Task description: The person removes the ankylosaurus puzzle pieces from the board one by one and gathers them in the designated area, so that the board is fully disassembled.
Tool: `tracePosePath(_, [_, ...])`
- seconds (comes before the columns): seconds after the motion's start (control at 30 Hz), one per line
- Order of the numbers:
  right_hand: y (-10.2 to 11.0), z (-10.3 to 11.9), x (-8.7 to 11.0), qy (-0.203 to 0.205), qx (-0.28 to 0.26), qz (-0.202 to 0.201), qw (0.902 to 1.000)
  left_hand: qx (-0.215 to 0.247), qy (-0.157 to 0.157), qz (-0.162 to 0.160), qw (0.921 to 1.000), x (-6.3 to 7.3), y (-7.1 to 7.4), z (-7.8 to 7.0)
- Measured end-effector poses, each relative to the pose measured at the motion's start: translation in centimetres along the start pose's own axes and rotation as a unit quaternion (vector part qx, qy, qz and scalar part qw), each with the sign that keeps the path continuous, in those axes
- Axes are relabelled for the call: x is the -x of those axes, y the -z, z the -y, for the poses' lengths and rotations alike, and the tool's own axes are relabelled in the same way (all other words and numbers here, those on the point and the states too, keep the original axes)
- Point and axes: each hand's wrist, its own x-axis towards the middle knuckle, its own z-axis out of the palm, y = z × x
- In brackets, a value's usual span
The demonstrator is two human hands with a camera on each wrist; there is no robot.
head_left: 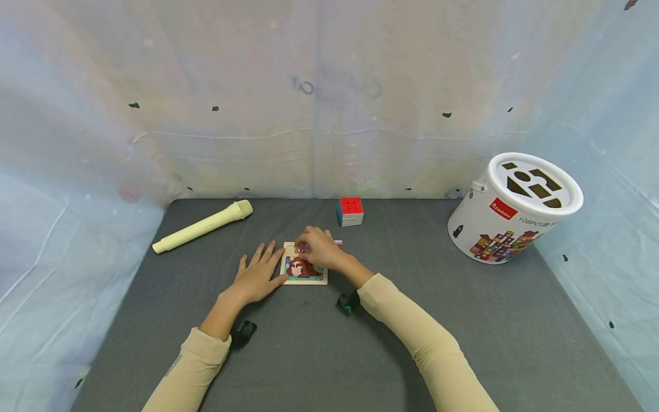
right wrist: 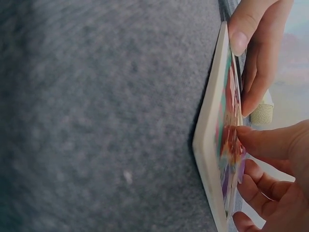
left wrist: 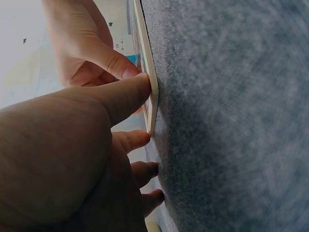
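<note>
A small wooden jigsaw board (head_left: pixel 305 281) with a pale frame and a colourful cartoon picture lies flat on the grey table. Spread fingers of my left hand (head_left: pixel 255 278) rest at its left side, and the thumb (left wrist: pixel 130 92) presses on the frame's edge. Over the upper part of the board, my right hand (head_left: pixel 321 249) pinches a purple puzzle piece (right wrist: pixel 242 169) between thumb and fingers. The piece is mostly hidden by the fingers. Another purple piece (head_left: pixel 338 244) shows partly from behind the right hand, by the board's upper right.
Behind the board stands a cube puzzle (head_left: pixel 352 212) with a red top. A pale yellow toy microphone (head_left: pixel 203 227) lies at the back left. At the right is a large white bucket (head_left: pixel 501 223) with shaped holes in its lid. Plastic sheeting (head_left: pixel 319 114) encloses the table's back and sides.
</note>
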Motion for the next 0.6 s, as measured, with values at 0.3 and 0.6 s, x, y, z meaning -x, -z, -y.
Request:
tracePosePath(0.3, [0.00,0.03,-0.01,0.000,-0.004,-0.001,1.0000,-0.004,-0.007,-0.010,0.9999,0.07,0.12,-0.06])
tracePosePath(0.6, [-0.01,0.08,-0.06,-0.001,-0.006,-0.002,1.0000,-0.006,-0.009,-0.012,0.9999,0.06,0.16,-0.07])
